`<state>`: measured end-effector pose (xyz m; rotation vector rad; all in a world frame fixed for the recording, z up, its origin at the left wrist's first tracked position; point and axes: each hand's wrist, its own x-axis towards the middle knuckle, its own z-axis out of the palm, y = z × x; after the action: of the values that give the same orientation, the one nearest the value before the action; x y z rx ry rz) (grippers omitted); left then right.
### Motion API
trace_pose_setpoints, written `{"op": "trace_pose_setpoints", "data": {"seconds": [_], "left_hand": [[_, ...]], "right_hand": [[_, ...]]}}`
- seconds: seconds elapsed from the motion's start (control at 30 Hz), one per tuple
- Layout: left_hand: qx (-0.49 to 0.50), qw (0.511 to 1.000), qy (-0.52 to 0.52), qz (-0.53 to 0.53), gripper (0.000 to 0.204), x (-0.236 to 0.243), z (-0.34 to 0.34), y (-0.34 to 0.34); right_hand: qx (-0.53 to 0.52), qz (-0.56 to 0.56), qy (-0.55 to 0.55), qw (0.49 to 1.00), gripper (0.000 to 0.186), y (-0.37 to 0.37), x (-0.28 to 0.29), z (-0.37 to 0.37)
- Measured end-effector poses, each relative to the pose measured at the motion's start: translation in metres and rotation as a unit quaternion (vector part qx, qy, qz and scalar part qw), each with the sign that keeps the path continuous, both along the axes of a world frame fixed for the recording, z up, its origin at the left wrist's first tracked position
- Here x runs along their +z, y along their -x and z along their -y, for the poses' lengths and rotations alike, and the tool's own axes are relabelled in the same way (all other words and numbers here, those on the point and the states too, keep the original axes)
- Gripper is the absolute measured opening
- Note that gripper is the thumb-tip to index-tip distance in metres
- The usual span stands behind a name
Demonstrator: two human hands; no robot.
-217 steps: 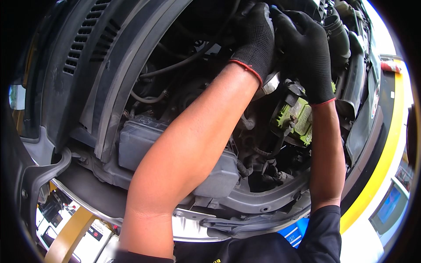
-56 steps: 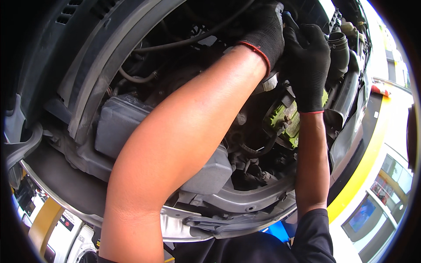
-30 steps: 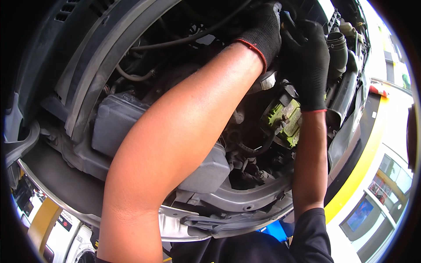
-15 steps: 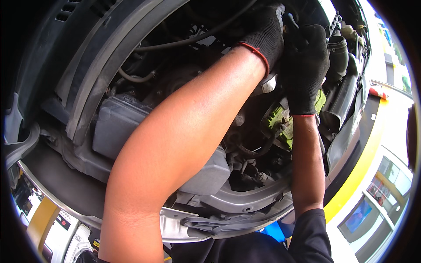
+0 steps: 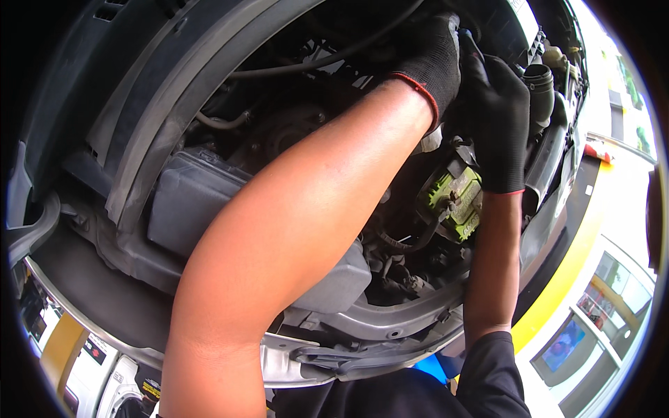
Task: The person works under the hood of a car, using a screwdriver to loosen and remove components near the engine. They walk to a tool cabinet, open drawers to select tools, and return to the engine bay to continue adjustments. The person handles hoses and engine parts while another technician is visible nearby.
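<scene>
Both my hands wear black knit gloves with red cuffs and reach deep into an open car engine bay. My left hand (image 5: 431, 66) is at the far middle, its fingers hidden behind the glove's back and in shadow. Just to its right, my right hand (image 5: 498, 118) has its fingers curled inward, close to the left one. A slim bluish-grey piece (image 5: 471, 46) shows at the right fingertips; its kind cannot be made out. Below the right hand lies a yellow-green finned part (image 5: 456, 198) with a cable. Right of it stands a dark open-ended intake pipe (image 5: 539, 90).
A grey plastic box (image 5: 191, 198) sits left of my left arm. A thin black hose (image 5: 306, 72) crosses the far side. The metal front crossmember (image 5: 390, 320) runs near my body. A yellow and black band (image 5: 568, 279) is outside at right.
The view has shifted slightly. My right hand has moved a little down and right from the left one, uncovering more of the yellow-green part. The left hand keeps its place in the bay.
</scene>
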<state>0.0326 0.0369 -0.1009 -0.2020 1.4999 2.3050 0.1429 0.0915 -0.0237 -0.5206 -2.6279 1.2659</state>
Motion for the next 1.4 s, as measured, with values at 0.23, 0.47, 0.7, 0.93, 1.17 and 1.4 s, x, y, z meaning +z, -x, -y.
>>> {"op": "trace_pose_setpoints", "data": {"seconds": [0.23, 0.47, 0.7, 0.93, 1.17, 1.4], "left_hand": [[0.002, 1.0, 0.026, -0.016, 0.039, -0.005, -0.005, 0.004], [-0.004, 0.999, 0.045, -0.019, 0.04, -0.011, -0.008, 0.005], [-0.02, 0.996, 0.081, -0.019, 0.042, -0.026, -0.019, 0.006], [-0.011, 0.985, 0.157, -0.063, 0.038, -0.03, -0.007, 0.016], [-0.03, 0.999, 0.036, -0.007, 0.033, -0.011, -0.004, 0.005], [-0.061, 0.981, -0.139, 0.119, 0.03, 0.003, 0.011, 0.0]], "right_hand": [[0.039, -0.137, -0.227, 0.963, 0.025, 0.002, -0.006, -0.02], [0.137, -0.036, -0.116, 0.983, 0.031, -0.006, 0.001, -0.029], [-0.071, -0.136, -0.229, 0.961, 0.043, 0.006, -0.027, 0.007], [0.048, -0.053, 0.028, 0.997, 0.022, -0.003, 0.009, -0.003], [-0.062, -0.133, -0.207, 0.967, 0.021, 0.004, -0.016, 0.009], [-0.012, -0.173, -0.025, 0.985, 0.024, 0.006, -0.009, 0.013]]}}
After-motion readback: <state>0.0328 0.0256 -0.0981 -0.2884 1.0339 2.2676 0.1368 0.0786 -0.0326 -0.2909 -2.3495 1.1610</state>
